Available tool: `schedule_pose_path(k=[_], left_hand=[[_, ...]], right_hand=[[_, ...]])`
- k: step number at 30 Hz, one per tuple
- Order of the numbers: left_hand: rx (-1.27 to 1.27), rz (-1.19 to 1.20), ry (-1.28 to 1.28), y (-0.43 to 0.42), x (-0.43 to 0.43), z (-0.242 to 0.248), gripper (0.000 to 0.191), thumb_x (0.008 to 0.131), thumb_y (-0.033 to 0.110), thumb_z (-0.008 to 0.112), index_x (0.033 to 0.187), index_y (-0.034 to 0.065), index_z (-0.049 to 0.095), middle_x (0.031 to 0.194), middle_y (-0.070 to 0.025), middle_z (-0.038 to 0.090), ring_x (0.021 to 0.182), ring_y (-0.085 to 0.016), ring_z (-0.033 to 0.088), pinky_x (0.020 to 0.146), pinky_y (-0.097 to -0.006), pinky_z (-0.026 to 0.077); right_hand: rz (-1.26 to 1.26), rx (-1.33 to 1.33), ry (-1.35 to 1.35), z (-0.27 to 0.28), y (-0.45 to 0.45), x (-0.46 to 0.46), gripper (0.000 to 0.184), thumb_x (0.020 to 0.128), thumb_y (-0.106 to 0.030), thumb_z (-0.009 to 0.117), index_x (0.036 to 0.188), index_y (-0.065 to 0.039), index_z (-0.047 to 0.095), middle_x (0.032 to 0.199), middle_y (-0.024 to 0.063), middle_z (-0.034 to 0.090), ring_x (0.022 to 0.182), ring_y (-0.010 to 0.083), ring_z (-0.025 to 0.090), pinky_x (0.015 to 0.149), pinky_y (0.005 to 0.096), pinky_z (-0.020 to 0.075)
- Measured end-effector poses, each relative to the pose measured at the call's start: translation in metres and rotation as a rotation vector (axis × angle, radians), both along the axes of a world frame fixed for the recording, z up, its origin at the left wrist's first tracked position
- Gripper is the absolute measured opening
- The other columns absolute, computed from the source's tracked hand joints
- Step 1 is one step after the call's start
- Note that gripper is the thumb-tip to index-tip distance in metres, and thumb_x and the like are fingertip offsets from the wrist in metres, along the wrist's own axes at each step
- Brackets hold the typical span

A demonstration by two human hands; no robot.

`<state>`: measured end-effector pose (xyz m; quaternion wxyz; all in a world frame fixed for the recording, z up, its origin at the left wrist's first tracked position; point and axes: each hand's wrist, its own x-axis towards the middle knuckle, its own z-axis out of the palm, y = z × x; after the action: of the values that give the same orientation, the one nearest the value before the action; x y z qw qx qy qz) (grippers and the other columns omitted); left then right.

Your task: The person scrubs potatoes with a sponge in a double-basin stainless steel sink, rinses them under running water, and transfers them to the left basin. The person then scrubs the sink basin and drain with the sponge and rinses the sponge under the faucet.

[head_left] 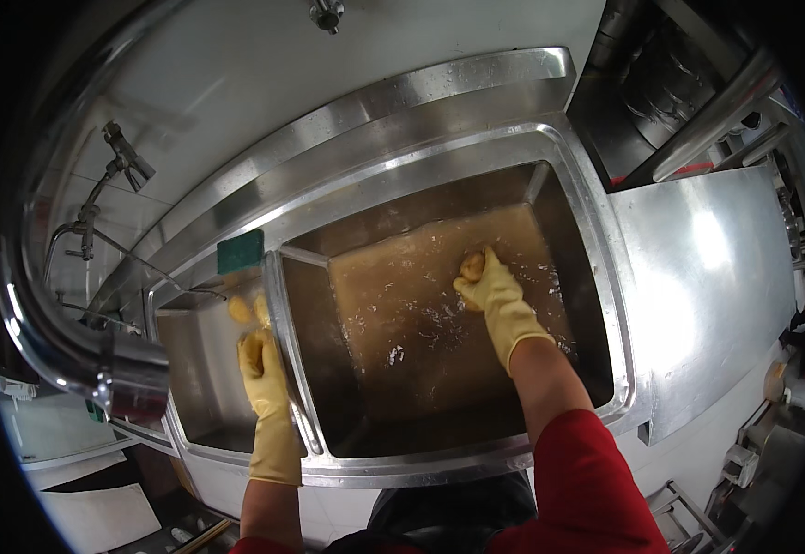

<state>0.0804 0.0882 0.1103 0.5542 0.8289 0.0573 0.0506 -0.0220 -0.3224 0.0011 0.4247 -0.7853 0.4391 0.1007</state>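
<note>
My right hand [496, 294], in a yellow rubber glove, grips a wet brownish potato [472, 266] at the surface of murky brown water [409, 325] in the large sink basin. Over the smaller basin on the left, my left hand [262, 370] wears a matching glove. Its fingers curl around a brownish potato [252, 356], mostly covered by the glove. Just beyond those fingertips lie two yellowish potatoes [239, 309], close to the dividing wall [283, 332] between the basins.
A green scouring pad [241, 252] rests on the sink's back ledge by the divider. A thick metal pipe [63, 339] curves along the left. Wall taps [125, 158] stand beyond the small basin. A steel worktop [700, 298] adjoins the sink on the right.
</note>
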Motion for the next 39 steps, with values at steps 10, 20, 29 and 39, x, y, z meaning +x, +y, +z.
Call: schedule_pose_path(k=[10, 20, 29, 39], left_hand=[[0.583, -0.703, 0.678, -0.172, -0.072, -0.036, 0.113, 0.082, 0.046, 0.085, 0.166, 0.0037, 0.023, 0.168, -0.0233, 0.032, 0.155, -0.037, 0.033, 0.126, -0.0387, 0.031], [0.451, -0.569, 0.574, -0.184, -0.097, -0.094, 0.099, 0.076, 0.021, 0.092, 0.157, -0.0002, 0.037, 0.140, -0.0228, 0.062, 0.132, -0.036, 0.060, 0.115, -0.0417, 0.046], [-0.547, -0.177, 1.191, -0.118, -0.077, -0.052, 0.061, 0.094, 0.047, 0.077, 0.144, 0.0218, 0.054, 0.130, -0.0082, 0.066, 0.118, -0.031, 0.065, 0.105, -0.0594, 0.052], [-1.034, -0.421, 1.031, -0.151, -0.108, 0.022, 0.055, 0.102, 0.059, 0.059, 0.138, 0.0170, 0.061, 0.128, -0.0059, 0.068, 0.118, -0.027, 0.065, 0.100, -0.0446, 0.054]], right_hand=[[-0.083, 0.496, -0.097, 0.028, 0.015, -0.031, 0.076, 0.093, -0.037, 0.082, 0.152, -0.002, 0.049, 0.143, 0.0243, 0.063, 0.124, 0.0323, 0.066, 0.106, 0.0413, 0.0512], [0.811, -0.063, 0.406, -0.081, 0.040, -0.065, 0.049, 0.113, -0.036, 0.034, 0.156, -0.016, 0.044, 0.164, 0.0065, 0.043, 0.147, 0.0248, 0.047, 0.119, 0.0353, 0.0424], [0.197, 0.547, 0.030, 0.009, 0.068, -0.045, 0.034, 0.095, -0.023, 0.073, 0.127, -0.011, 0.074, 0.121, 0.0092, 0.076, 0.107, 0.0199, 0.069, 0.102, 0.0322, 0.0511], [0.174, 0.050, -0.773, 0.115, 0.149, -0.048, 0.059, 0.094, -0.047, 0.075, 0.139, -0.011, 0.063, 0.146, 0.0242, 0.059, 0.131, 0.0398, 0.061, 0.111, 0.0437, 0.0475]])
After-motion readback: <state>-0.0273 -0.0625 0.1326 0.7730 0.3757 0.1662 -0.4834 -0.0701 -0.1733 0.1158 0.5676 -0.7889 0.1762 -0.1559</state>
